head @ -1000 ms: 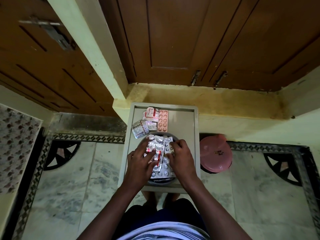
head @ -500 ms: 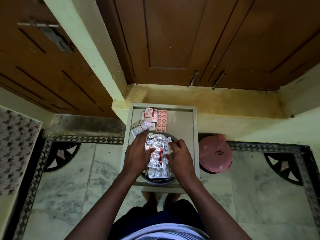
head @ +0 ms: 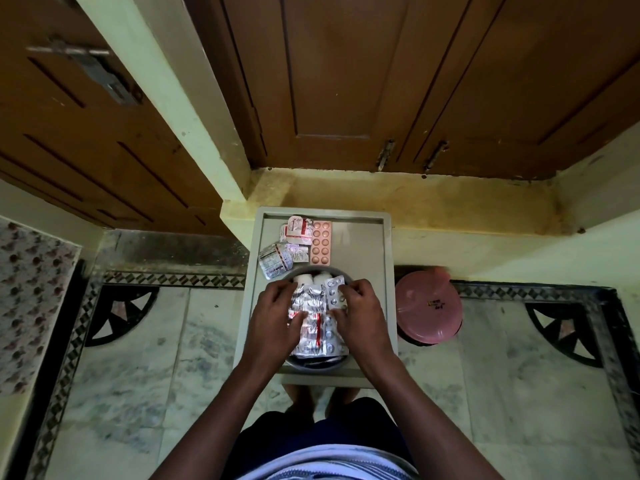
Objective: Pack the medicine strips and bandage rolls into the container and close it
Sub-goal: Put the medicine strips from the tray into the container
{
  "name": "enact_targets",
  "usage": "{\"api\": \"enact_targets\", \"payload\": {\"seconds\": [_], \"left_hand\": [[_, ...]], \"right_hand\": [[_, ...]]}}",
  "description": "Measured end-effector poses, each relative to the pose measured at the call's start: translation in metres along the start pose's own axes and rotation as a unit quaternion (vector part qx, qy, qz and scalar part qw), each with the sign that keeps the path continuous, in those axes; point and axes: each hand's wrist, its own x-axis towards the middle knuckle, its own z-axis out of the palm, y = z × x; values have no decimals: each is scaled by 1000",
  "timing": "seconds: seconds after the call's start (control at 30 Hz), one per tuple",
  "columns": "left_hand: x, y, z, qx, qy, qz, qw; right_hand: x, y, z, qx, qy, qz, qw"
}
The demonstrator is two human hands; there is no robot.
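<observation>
A round dark container (head: 313, 364) stands on a small grey table (head: 360, 258). Silver medicine strips (head: 311, 317) with red print lie stacked across its mouth, and white bandage rolls (head: 313, 278) show at its far edge. My left hand (head: 277, 315) presses on the left side of the stack, thumb on top of it. My right hand (head: 358, 313) pinches a silver blister strip (head: 335, 293) at the stack's right side. More loose strips (head: 285, 252) and a pink blister strip (head: 320, 242) lie on the table behind the container.
A pink round lid (head: 427, 308) rests on the floor right of the table. Brown wooden doors (head: 346, 81) and a yellow ledge (head: 450, 206) stand just behind the table. Marble floor with a patterned border surrounds it. My feet are under the table's near edge.
Both hands have shifted slightly toward the far edge of the container. The right hand has taken hold of a blister strip at the right of the stack; bandage rolls now show.
</observation>
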Motion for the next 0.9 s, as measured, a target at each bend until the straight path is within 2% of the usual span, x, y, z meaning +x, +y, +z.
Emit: {"api": "enact_targets", "payload": {"seconds": [0.1,0.23,0.4,0.57,0.67,0.77,0.9], "left_hand": [[-9,-4,5,84,27,29,996],[-13,-3,13,212,33,42,976],[-16,-13,12,222,-20,72,972],[-23,-13,7,248,-57,67,965],[-24,-10,6,212,-45,54,975],[-24,-6,1,145,-8,59,988],[-4,-4,-8,29,65,36,997]], "right_hand": [[0,1,0,-24,-9,-9,1000],[-1,-2,4,-131,10,-41,990],[-1,3,8,-167,29,-97,981],[-6,9,10,-184,14,-97,978],[-10,8,5,-136,27,-99,985],[-4,6,-3,-87,77,-97,989],[25,-5,-14,24,98,-43,994]]}}
